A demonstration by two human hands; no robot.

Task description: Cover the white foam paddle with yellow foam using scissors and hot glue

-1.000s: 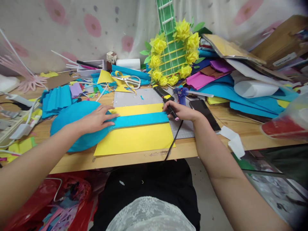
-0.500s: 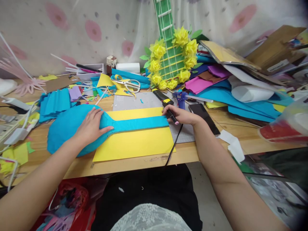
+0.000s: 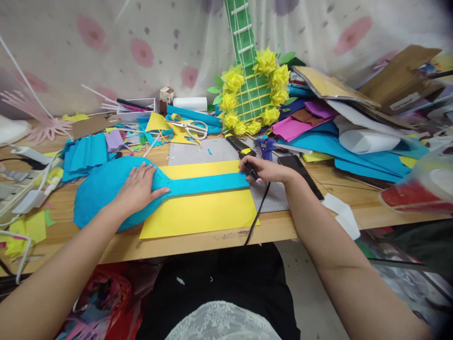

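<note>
Cutout [image 3: 177, 186] lies over the yellow paper [image 3: 201, 217], my left hand [image 3: 137, 188] spread wide on its round end, my right hand [image 3: 265, 169] gripping what looks like a pen [image 3: 252, 173], and uneven pressing could skew it.

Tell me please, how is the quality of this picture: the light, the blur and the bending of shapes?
Head view: light is soft, with no hard shadow on the yellow sheet; head view: the plastic cup near the right edge looks blurry, and the upper right corner is dark; head view: the right forearm looks stretched, likely by a wide lens.
</note>
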